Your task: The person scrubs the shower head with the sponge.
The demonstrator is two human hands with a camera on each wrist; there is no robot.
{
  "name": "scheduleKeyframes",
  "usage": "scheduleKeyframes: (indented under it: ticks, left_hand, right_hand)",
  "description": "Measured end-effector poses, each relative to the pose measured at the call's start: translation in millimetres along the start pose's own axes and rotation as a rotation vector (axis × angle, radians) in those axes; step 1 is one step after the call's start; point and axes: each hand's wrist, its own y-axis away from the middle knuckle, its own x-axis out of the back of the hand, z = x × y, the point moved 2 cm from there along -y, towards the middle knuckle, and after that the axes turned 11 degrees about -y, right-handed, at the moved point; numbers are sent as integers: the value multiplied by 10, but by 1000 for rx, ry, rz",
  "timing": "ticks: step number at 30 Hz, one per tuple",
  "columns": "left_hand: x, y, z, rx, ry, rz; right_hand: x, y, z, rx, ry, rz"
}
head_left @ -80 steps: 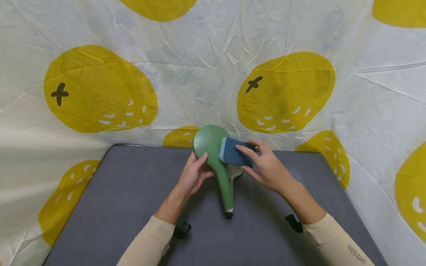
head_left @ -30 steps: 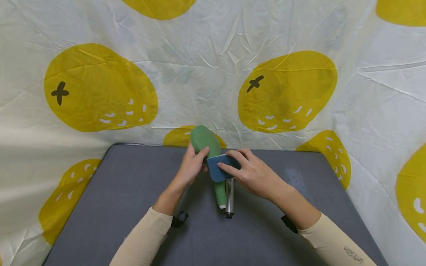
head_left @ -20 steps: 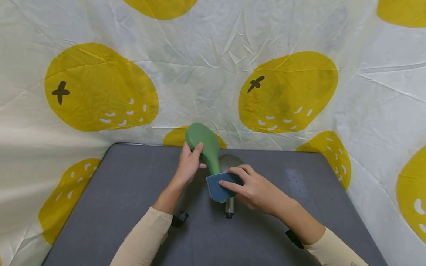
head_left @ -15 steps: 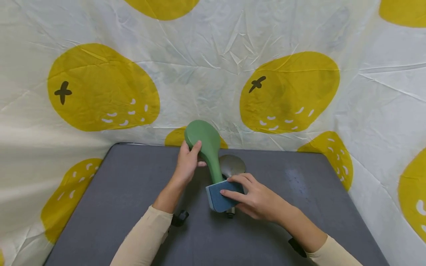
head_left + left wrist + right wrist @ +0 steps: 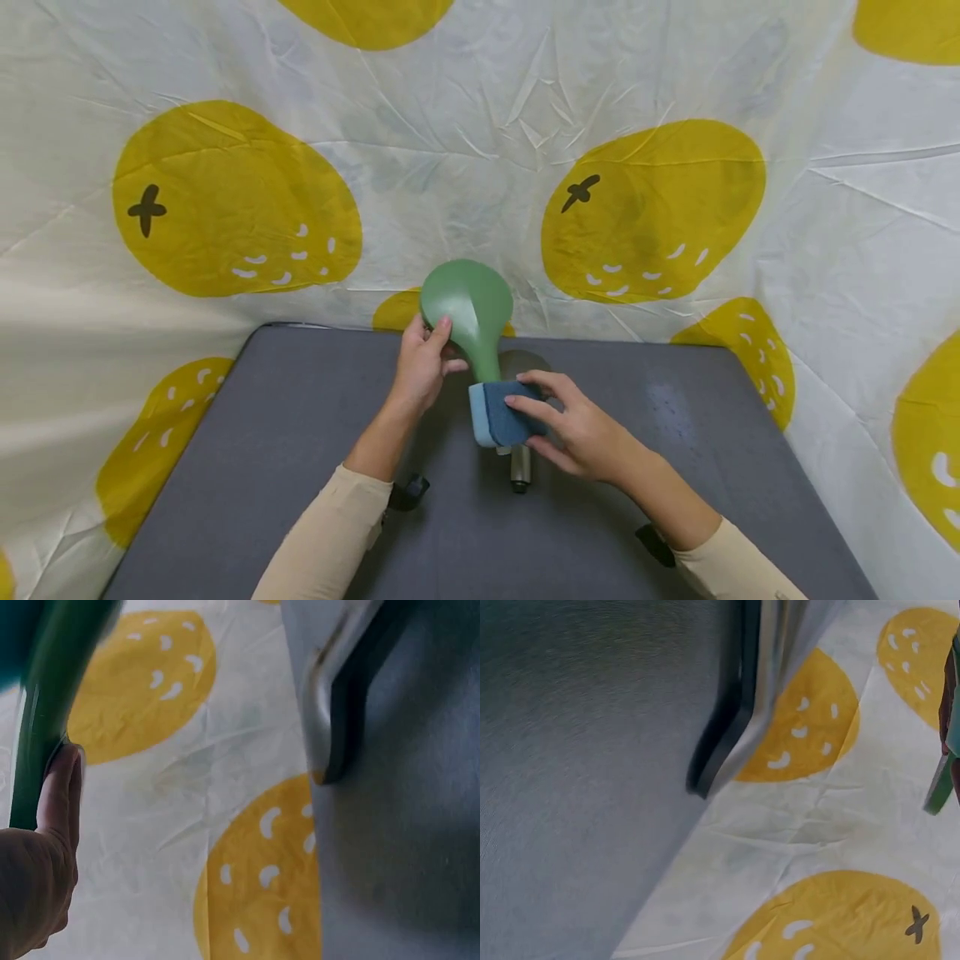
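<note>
In the head view, my left hand (image 5: 422, 367) pinches the rim of a green hand shower head (image 5: 468, 302) on its left side, thumb on top. Its handle points down toward me, with a pale connector (image 5: 503, 451) at the end. My right hand (image 5: 588, 425) grips a two-tone blue sponge (image 5: 510, 412) across the lower handle, covering part of it. Below lies a second, silver-grey shower head (image 5: 520, 467) on the table, partly hidden by the sponge and the green one. In the left wrist view, the green handle (image 5: 45, 712) runs past my fingers.
The dark grey table (image 5: 315, 450) ends at a back edge against a pale curtain (image 5: 442, 200) printed with yellow fruit. Small wet-looking specks (image 5: 670, 408) mark the table at the right. Dark straps (image 5: 408, 492) sit at both wrists.
The sponge has gone from the green shower head's round face down its handle, then slightly back up. The green shower head has been tilted and turned in my left hand, its broad face now toward me.
</note>
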Motion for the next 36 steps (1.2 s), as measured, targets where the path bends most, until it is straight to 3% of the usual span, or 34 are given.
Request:
scheduleKeyframes:
  ticks: [6,14,20,25,31,36]
  left_hand:
    - [-31,56,-25,-45,36,-72]
    - [-55,100,-16,-138,92,-125]
    - [-53,95,-8,-170,120,-111]
    - [-25,71,19,-205,148,-78]
    - [26,48,66,-216,161,-40]
    - [50,54,89,-216,179,-32]
  right_hand:
    - [26,-114,151,-135,-66,92]
    - [117,-232,278,-223,-184,173]
    - [37,-200,242,-262,-287,126]
    - [-100,-37,185,-248,-366,81]
    - [-237,220,98,-220,-387,34]
    - [-265,308,41,-239,-386,30]
